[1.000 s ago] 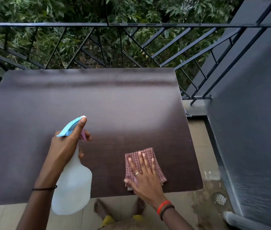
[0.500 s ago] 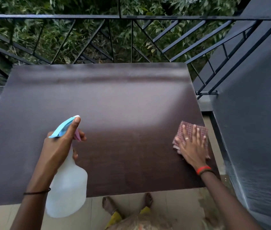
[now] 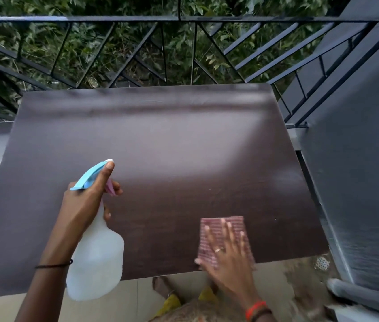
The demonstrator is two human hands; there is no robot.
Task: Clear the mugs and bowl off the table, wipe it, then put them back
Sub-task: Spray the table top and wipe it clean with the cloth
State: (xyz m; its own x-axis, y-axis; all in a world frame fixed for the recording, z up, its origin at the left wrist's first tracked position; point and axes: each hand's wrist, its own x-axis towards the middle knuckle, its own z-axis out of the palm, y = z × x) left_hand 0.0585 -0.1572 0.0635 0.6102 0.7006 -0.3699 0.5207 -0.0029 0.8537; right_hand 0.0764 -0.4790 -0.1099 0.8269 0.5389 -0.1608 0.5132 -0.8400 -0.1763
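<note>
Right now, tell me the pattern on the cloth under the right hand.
The cloth has a small red-and-white check, clearest in the head view.

Dim daylight glares off the table [image 3: 160,140] (edges bowed, right hand [image 3: 228,259] blurred).

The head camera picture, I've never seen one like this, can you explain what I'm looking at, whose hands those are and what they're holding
This is no robot. A person wears a wide-angle camera on the head, which looks forward and down, so you see that person's own two arms. The left hand grips a white spray bottle with a blue trigger head, held above the near edge of the table. The right hand lies flat on a red checked cloth, pressing it on the dark tabletop near its front edge. No mugs or bowl are in view. Beyond the table stand a metal railing and green leaves.
</note>
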